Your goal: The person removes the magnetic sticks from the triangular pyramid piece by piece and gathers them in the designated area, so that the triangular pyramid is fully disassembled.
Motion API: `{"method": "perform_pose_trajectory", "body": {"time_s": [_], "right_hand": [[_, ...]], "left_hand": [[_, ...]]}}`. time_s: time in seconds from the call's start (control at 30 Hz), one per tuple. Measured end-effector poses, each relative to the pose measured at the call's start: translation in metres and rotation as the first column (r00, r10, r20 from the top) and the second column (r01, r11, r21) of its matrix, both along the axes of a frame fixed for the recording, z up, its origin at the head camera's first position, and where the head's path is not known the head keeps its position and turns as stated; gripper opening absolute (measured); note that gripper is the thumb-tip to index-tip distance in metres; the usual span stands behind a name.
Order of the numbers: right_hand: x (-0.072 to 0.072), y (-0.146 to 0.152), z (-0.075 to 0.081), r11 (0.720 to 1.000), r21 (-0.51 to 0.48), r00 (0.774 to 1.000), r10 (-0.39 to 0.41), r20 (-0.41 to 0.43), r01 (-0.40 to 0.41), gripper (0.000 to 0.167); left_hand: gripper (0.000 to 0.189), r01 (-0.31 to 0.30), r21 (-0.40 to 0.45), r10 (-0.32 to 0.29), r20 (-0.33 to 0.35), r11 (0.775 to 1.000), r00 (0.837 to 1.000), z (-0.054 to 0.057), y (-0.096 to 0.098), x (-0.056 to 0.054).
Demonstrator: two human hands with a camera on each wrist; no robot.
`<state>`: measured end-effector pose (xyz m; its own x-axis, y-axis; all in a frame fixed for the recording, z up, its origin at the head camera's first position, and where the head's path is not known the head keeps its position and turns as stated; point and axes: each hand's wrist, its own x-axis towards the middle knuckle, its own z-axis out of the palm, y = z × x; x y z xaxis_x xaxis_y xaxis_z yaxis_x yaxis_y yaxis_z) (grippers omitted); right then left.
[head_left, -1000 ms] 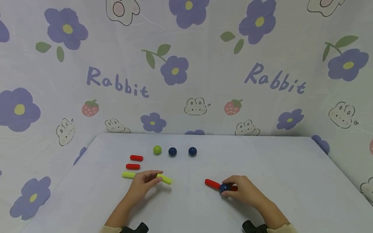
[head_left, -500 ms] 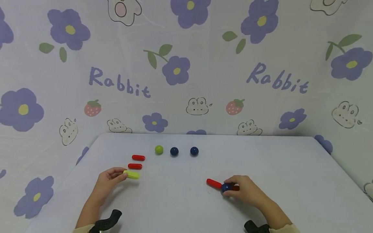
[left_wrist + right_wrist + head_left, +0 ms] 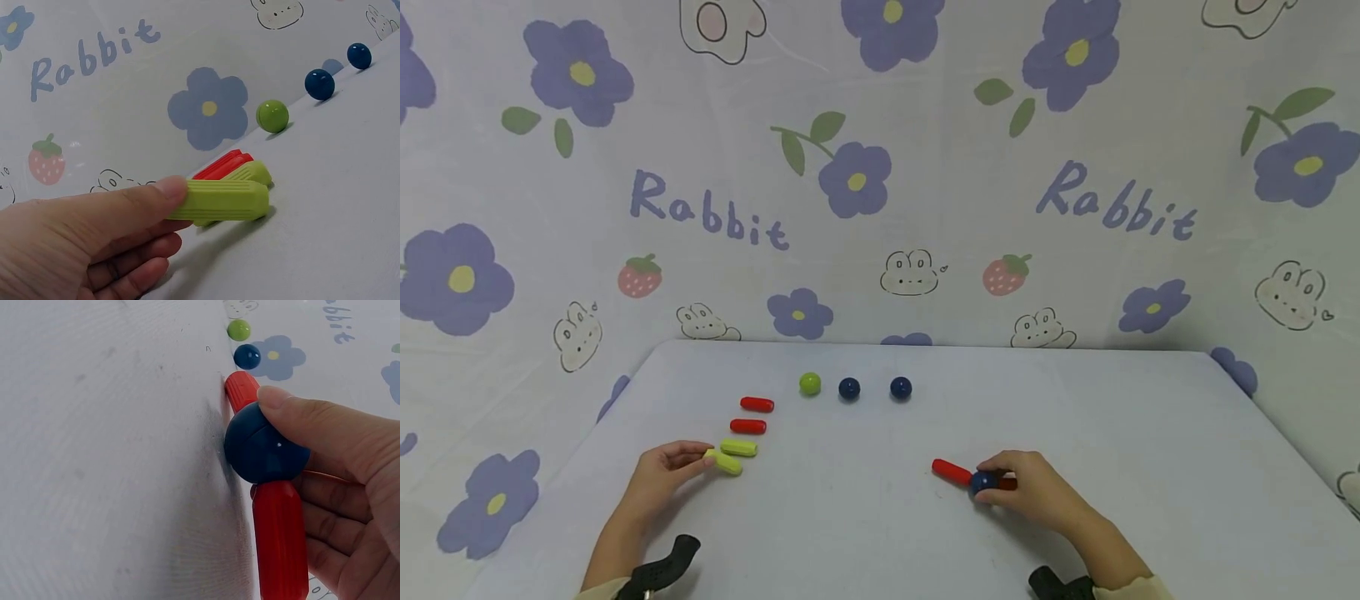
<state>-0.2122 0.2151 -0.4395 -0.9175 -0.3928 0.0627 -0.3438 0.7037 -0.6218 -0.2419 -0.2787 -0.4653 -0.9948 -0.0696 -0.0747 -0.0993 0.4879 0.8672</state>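
My left hand (image 3: 664,473) pinches a ridged yellow-green rod (image 3: 228,200) between thumb and fingers, close over the table at the left. Just behind it lies a second yellow-green rod (image 3: 739,447). Two short red rods (image 3: 748,427) lie farther back, one behind the other. My right hand (image 3: 1028,485) grips a dark blue ball (image 3: 262,447), thumb on its upper side. A red rod (image 3: 951,472) joins the ball on one side, and another red rod (image 3: 279,540) joins it on the other, partly covered by the hand in the head view.
Toward the back of the white table (image 3: 1075,417) a green ball (image 3: 810,383) and two dark blue balls (image 3: 849,389) stand in a loose row. A patterned cloth (image 3: 940,192) hangs behind the table. Each wrist wears a black camera mount (image 3: 658,571).
My left hand has moved left with one yellow-green rod to beside the other, then slightly toward me. The right hand stays on the blue ball with its red rods.
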Motion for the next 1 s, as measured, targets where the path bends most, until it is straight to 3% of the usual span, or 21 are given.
{"method": "perform_pose_trajectory", "body": {"time_s": [0.33,0.8,1.0], "right_hand": [[-0.0001,-0.0008,-0.001,1.0,0.012,1.0,-0.015,-0.002,0.016,0.036],[0.0004,-0.0007,-0.0007,1.0,0.01,1.0,-0.011,-0.002,0.011,0.035],[0.0005,-0.0009,-0.0009,1.0,0.011,1.0,-0.013,0.001,0.013,0.036]], "left_hand": [[0.043,0.041,-0.125,-0.043,-0.016,0.991,0.999,-0.0041,0.0003,-0.001],[0.033,0.083,-0.148,-0.088,-0.031,0.986,0.996,-0.0046,0.0018,-0.0017],[0.032,0.075,-0.148,-0.08,-0.026,0.986,0.996,-0.0047,0.0021,-0.0016]]}}
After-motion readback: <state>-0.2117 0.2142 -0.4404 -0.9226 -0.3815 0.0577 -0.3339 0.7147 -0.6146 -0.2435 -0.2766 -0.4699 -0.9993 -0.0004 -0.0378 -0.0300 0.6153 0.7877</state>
